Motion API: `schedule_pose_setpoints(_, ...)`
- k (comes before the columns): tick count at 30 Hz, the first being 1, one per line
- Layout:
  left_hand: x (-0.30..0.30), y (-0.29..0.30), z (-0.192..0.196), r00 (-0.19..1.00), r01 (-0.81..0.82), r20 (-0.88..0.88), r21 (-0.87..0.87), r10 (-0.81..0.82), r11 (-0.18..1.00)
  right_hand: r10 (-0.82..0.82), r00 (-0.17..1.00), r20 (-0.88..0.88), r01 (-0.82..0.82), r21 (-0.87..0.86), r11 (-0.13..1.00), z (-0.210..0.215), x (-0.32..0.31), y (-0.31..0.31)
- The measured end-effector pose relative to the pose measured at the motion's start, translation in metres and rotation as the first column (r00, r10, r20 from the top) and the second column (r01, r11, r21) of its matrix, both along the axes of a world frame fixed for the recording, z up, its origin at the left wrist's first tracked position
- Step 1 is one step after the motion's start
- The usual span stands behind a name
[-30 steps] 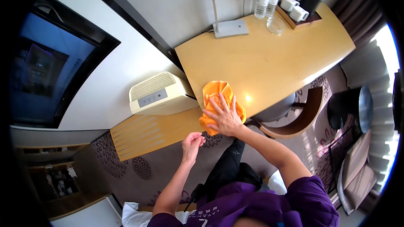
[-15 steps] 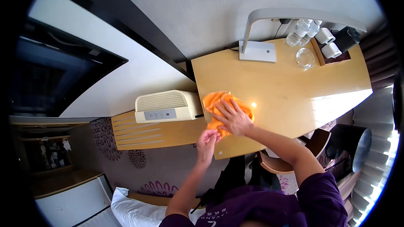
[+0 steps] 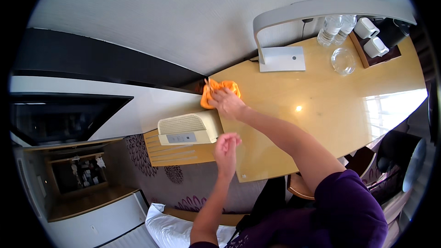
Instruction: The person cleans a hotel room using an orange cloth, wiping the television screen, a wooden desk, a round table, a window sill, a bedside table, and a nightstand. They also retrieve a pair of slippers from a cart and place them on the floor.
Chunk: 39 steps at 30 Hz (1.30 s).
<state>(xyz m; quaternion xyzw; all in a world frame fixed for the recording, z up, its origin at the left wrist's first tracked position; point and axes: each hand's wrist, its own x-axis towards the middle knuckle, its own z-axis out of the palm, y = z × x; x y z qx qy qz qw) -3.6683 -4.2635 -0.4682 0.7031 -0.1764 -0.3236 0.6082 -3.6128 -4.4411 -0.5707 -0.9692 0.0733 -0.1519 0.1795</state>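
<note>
A cream box-shaped appliance (image 3: 187,129) sits on a low slatted stand just left of the wooden bench (image 3: 321,119). The left hand (image 3: 227,145) hovers at the bench's near corner, fingers loosely curled and holding nothing. The right hand (image 3: 228,103) lies flat, fingers spread, pressing on an orange cloth (image 3: 216,91) at the bench's far left corner. Further right stand a white lamp base (image 3: 281,59), water bottles (image 3: 335,27) and a glass ashtray (image 3: 343,60)

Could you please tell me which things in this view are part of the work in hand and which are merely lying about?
In use:
- crumpled orange cloth, pressed under the right hand
- glossy light wooden desk, which the cloth lies on
- left hand, empty, raised near the desk's edge

Lying about:
- white desk lamp
- two clear plastic water bottles
- clear glass dish
- two white cups
- cream slatted appliance
</note>
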Motion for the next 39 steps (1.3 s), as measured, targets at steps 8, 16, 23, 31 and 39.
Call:
schedule_pose_setpoints(8, 0.053, -0.201, 0.092, 0.475, 0.287, 0.873, -0.038, -0.108, 0.957, 0.027, 0.999, 0.041, -0.034, 0.18, 0.983, 0.043, -0.26, 0.033)
schedule_pose_setpoints(16, 0.05, -0.324, 0.112, 0.174, 0.513, 0.88, 0.301, -0.441, 0.804, -0.091, 0.962, -0.257, 0.151, 0.223, 0.963, 0.051, -0.33, 0.048)
schedule_pose_setpoints(23, 0.056, -0.327, 0.076, 0.436, 0.163, 0.9, -0.092, 0.012, 0.982, -0.208, 0.966, -0.151, 0.225, 0.105, 0.969, 0.032, -0.287, -0.047)
schedule_pose_setpoints(31, 0.061, -0.332, 0.073, 0.364, 0.215, 0.931, -0.117, 0.031, 0.97, -0.667, 0.733, -0.134, 0.675, 0.017, 0.738, 0.023, -0.28, -0.084)
schedule_pose_setpoints(39, 0.059, -0.338, 0.067, 0.264, 0.235, 0.964, -0.104, 0.04, 0.966, -0.816, 0.564, 0.127, 0.716, 0.417, 0.559, 0.025, -0.213, -0.175)
